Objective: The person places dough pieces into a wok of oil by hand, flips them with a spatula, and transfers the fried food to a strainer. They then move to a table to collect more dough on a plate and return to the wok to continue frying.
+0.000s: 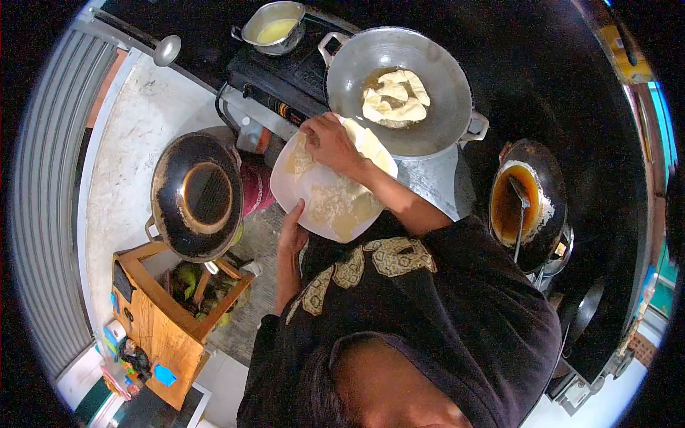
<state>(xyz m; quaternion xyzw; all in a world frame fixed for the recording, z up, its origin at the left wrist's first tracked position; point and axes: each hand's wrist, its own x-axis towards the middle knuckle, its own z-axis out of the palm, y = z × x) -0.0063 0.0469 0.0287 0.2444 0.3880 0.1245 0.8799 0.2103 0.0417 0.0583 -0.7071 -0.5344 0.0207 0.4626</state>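
Note:
A pale squarish plate (285, 187) with floury residue and flat pale pieces of dough (371, 146) tilts in front of my chest. My left hand (291, 232) grips its lower left edge, thumb on top. Over the plate's upper part, my right hand (330, 145) has its fingers bent together against the plate's contents; what they pinch is hidden. Just beyond the plate is a large grey wok (446, 93), where several pale pieces (394, 96) lie in oil.
A pot of yellow liquid (277, 30) sits on the black stove (285, 71). At the left is a dark wok (168, 207) above a wooden frame (168, 349). At the right, another dark pan (549, 175) holds brown liquid and a ladle (523, 214).

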